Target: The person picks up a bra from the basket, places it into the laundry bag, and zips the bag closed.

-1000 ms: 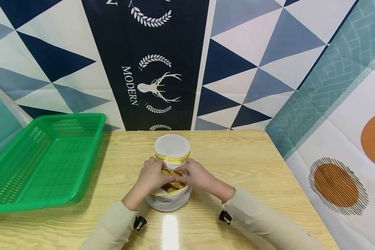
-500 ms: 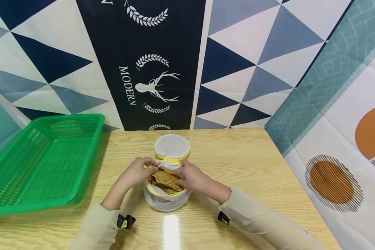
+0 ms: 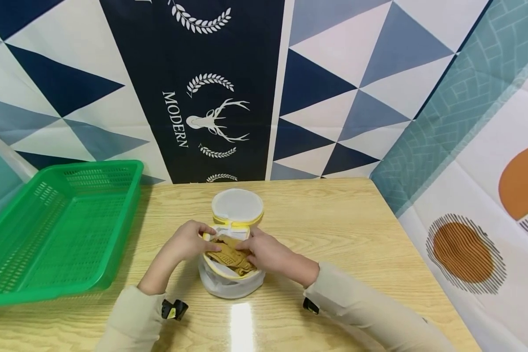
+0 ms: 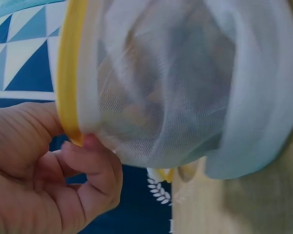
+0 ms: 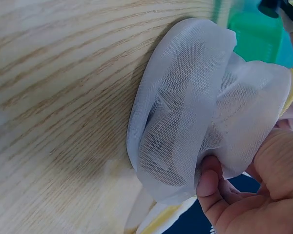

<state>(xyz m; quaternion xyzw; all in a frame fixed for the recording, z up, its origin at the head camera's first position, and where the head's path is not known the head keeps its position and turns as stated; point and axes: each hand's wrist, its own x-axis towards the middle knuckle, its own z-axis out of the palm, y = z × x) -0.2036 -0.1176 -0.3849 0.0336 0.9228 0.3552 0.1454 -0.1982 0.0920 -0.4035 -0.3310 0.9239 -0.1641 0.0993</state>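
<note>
A white mesh laundry bag (image 3: 231, 289) with a yellow zip edge stands on the table, its round lid (image 3: 237, 204) folded back behind it. Inside lies a bunched mustard openwork knit (image 3: 232, 258). My left hand (image 3: 190, 242) pinches the bag's left rim; in the left wrist view, thumb and fingers of that hand (image 4: 53, 170) close on the yellow edge. At the right rim my right hand (image 3: 268, 252) grips the bag, thumb over the knit. The right wrist view shows its fingers (image 5: 212, 185) curled against the outer mesh (image 5: 180, 107), with the thumb hidden.
A green plastic basket (image 3: 94, 225) with slotted walls stands at the left of the wood-grain table (image 3: 334, 220). Behind the table rises a patterned wall covering (image 3: 317, 88), with another printed sheet (image 3: 457, 195) along the right side.
My left hand has moved left from over the middle of the bag to its left rim. More of the mustard knit shows. The right hand stays near the right rim.
</note>
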